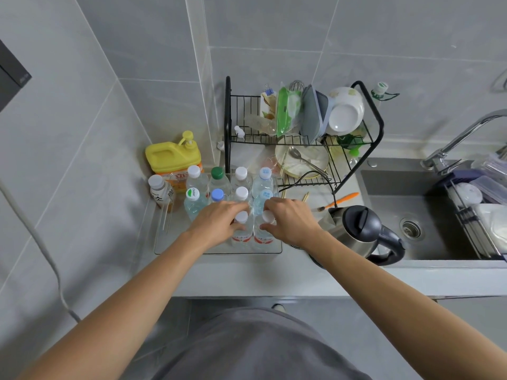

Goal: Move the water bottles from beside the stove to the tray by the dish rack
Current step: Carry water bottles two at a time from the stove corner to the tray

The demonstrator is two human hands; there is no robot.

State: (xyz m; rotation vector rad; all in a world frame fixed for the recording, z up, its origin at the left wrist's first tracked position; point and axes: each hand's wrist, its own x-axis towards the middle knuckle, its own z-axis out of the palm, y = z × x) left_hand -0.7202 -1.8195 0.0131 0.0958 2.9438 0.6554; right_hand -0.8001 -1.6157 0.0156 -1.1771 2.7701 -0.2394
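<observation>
A clear tray (164, 249) sits on the counter in front of the black dish rack (370, 113). Several water bottles stand upright in it, with white, blue and green caps. At the tray's front stand two white-capped bottles with red labels. My left hand (216, 223) is wrapped around the left one (242, 231). My right hand (288, 220) grips the right one (264, 234) near its cap. Both bottles rest inside the tray.
A yellow detergent jug (170, 157) and a tea bottle (160, 192) stand left of the tray. A steel electric kettle (356, 231) stands just right of my right hand. The sink (411, 215) and faucet (463, 135) lie further right. Dishes fill the rack.
</observation>
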